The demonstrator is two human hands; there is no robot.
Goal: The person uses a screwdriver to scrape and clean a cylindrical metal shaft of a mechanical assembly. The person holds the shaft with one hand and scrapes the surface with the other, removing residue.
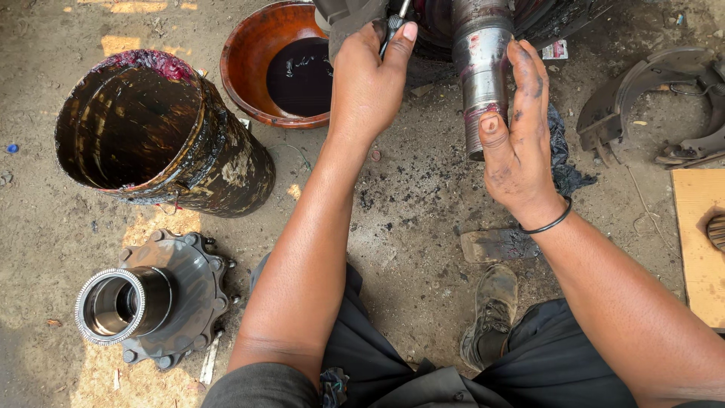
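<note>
A steel axle spindle point(480, 68), smeared with grease, points toward me from the top of the view. My right hand point(521, 136) is open and greasy, its palm and thumb resting against the spindle's right side near the tip. My left hand point(370, 83) is closed around a thin dark-handled tool point(394, 26), up beside the grey part left of the spindle. What the tool's tip touches is cut off by the frame edge.
A brown basin point(249, 75) of black oil sits behind my left hand. A greasy dark drum point(226, 170) lies on its side at left, with a wheel hub point(158, 298) below it. Brake shoes point(649, 106) and a wooden board point(698, 242) lie at right. My shoe point(491, 313) rests on the dirt.
</note>
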